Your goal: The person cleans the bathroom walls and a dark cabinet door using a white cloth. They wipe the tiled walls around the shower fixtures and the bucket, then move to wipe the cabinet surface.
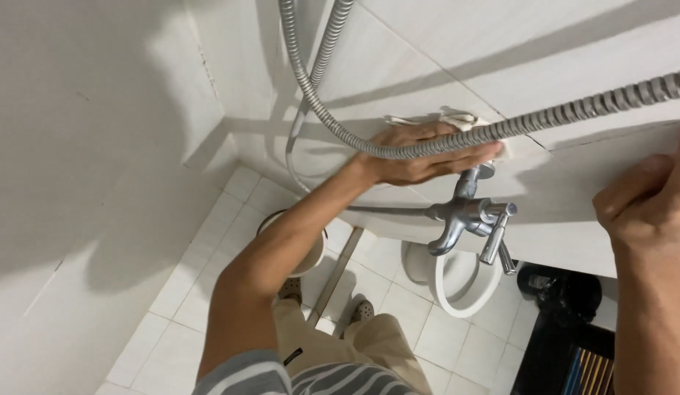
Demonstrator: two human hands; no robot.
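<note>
My left hand [426,153] presses a white cloth [457,121] flat against the white tiled wall [442,66], just above the chrome tap [468,216]. A ribbed metal shower hose [574,110] runs across in front of the hand and partly hides its fingers. My right hand [647,201] rests at the right edge with its fingers curled against the wall, holding nothing that I can see.
Below lies a white tiled floor [208,271] with a white bucket [461,281] under the tap and another round container [314,252] behind my left forearm. A dark object [567,292] stands at the lower right. A second hose [292,146] hangs down the wall corner.
</note>
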